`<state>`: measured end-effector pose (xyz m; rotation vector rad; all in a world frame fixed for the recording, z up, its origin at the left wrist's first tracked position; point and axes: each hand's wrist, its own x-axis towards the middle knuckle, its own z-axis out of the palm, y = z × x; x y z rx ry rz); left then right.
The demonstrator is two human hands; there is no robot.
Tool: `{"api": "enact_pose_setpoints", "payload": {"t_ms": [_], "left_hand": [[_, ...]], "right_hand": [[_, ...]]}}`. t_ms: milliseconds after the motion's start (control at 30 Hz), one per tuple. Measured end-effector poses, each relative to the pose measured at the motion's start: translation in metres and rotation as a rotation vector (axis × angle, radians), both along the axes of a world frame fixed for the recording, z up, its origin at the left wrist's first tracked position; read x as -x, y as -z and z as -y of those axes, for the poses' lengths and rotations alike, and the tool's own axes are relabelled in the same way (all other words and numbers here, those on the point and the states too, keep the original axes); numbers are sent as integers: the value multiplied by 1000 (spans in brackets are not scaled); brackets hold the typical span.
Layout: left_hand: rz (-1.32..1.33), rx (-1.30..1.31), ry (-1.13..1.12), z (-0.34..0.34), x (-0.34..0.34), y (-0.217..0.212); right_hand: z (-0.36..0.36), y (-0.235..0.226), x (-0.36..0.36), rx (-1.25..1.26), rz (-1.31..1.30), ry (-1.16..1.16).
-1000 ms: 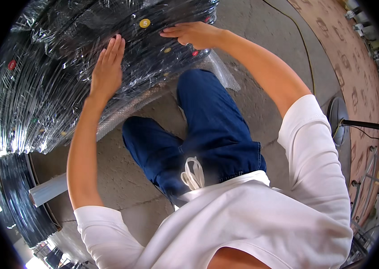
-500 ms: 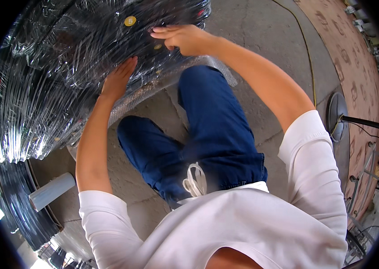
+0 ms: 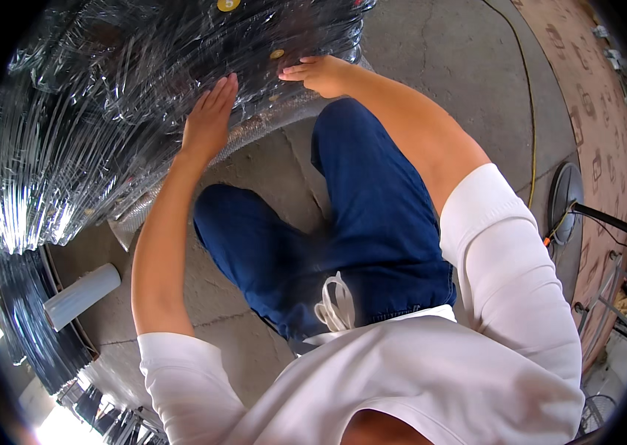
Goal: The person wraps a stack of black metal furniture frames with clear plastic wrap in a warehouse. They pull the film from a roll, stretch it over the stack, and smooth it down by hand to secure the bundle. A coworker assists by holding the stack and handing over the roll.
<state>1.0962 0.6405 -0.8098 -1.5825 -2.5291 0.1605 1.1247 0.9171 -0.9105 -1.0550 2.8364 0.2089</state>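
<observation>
A: Two hands lie on the bundle [image 3: 143, 111], yes?

B: Yes. The left hand [image 3: 209, 119] is flat and open, the fingers together and stretched, the palm pressed on the clear wrap near the lower edge of the bundle. It grasps nothing.

A: And the right hand [image 3: 321, 74]?

B: It is also open, palm down, the fingers pointing to the left. It rests on the wrap a little higher and to the right of the left hand. It holds nothing; the fingertips touch the film just beside a small yellow dot [image 3: 277, 54].

A: Where is the bundle itself?

B: It fills the upper left of the view, in front of the person's knees. It is a big dark mass with many thin curved ribs, all covered with shiny clear film. A round yellow sticker [image 3: 228, 4] sits at its top edge. The bundle's lower edge is near the concrete floor [image 3: 432, 67], but I cannot tell if it touches the floor there.

A: What else is around?

B: A white roll [image 3: 82, 295] lies on the floor at the left, well apart from the hands. The person wears blue trousers [image 3: 358, 222] and a white shirt [image 3: 432, 371]. A yellow cable [image 3: 528, 111] runs over the floor at the right, toward a round black base [image 3: 565, 200] of a stand. A brown patterned strip [image 3: 595, 96] lies along the far right edge.
</observation>
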Motion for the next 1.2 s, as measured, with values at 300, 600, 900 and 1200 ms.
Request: {"api": "enact_pose_setpoints", "payload": {"t_ms": [300,600,900,1200], "left_hand": [[342,112,-58,22,-43,92],[295,211,9,3,-26,131],[188,462,-201,-3,-5,134],[351,468,-326,-15,-9,125]], "right_hand": [[11,-22,-18,23,20,54],[6,-8,-16,125,-44,35],[13,-2,-30,198,-141,106],[24,-20,-45,236,-13,218]]}}
